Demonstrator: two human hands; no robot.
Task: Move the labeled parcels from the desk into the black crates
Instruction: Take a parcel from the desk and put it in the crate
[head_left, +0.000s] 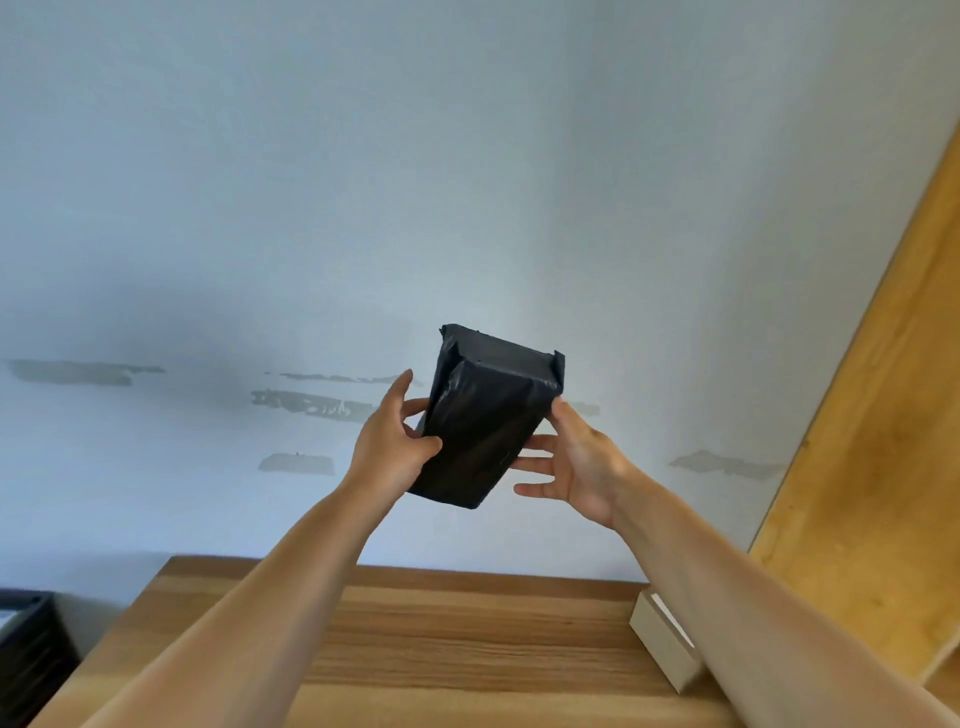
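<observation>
Head view | left hand (390, 451) grips black parcel (483, 421) (raised above desk (467, 639)) | right hand (576, 460) spread, fingertips touching it

A: How is the light looking?

B: Soft daylight is filling the room, and the pale wall (467, 182) is glowing evenly, with a dim grey shadow spreading at its lower left.

A: Any glare?

B: A faint sheen is showing on the black wrapped parcel (480, 421). The wooden desk (467, 634) is bending at the edges under the wide lens, and everything is looking slightly soft.
</observation>
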